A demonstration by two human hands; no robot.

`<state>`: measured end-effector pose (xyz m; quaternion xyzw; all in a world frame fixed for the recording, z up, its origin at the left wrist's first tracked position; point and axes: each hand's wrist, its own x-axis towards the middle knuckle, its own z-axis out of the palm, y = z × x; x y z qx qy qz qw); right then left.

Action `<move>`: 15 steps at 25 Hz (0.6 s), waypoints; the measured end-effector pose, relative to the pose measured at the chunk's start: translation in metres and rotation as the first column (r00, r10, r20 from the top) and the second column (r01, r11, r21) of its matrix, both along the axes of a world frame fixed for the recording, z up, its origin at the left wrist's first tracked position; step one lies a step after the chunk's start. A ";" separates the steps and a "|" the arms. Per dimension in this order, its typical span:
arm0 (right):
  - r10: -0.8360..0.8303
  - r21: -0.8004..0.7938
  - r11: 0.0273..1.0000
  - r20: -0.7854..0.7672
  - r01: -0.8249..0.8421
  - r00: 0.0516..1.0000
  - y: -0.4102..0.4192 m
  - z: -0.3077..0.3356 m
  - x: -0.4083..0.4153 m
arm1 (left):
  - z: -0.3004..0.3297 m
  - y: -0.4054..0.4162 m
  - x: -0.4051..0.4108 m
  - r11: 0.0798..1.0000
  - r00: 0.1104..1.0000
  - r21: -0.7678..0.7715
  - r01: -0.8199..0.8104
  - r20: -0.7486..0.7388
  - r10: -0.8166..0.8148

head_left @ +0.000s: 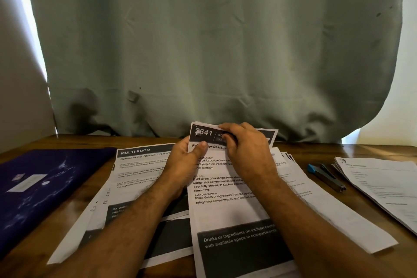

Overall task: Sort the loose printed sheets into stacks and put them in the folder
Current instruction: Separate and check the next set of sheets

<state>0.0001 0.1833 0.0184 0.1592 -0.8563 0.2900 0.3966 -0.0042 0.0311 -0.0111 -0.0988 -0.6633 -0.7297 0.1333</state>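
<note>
Both the left hand (184, 162) and right hand (244, 144) pinch the top sheet (225, 207) mid-desk (383, 255), probably to check it before stacking.

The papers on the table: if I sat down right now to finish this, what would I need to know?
Left hand: thumb pinches the left edge of the sheet numbered 641, near its top.
Right hand: fingers curled over that sheet's top edge.
That sheet lies on top of the middle pile. The MULTI-ROOM sheet lies with others to its left, fanned out. Another stack sits at far right, beside a stapler.
The blue folder lies closed at left.
Done: some sheets grouped, though loosely.
Left: finish sorting, square the stacks, put them in the folder.
</note>
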 end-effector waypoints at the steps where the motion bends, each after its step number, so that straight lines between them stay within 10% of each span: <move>1: 0.001 -0.007 1.000 -0.003 -0.001 1.000 0.000 0.000 0.000 | 0.000 0.001 0.001 1.000 1.000 -0.001 -0.005 -0.014 0.005; 15: -0.004 0.053 0.999 0.058 0.001 0.998 -0.002 0.001 0.001 | 0.003 0.007 0.004 0.999 0.994 0.022 -0.046 -0.099 0.048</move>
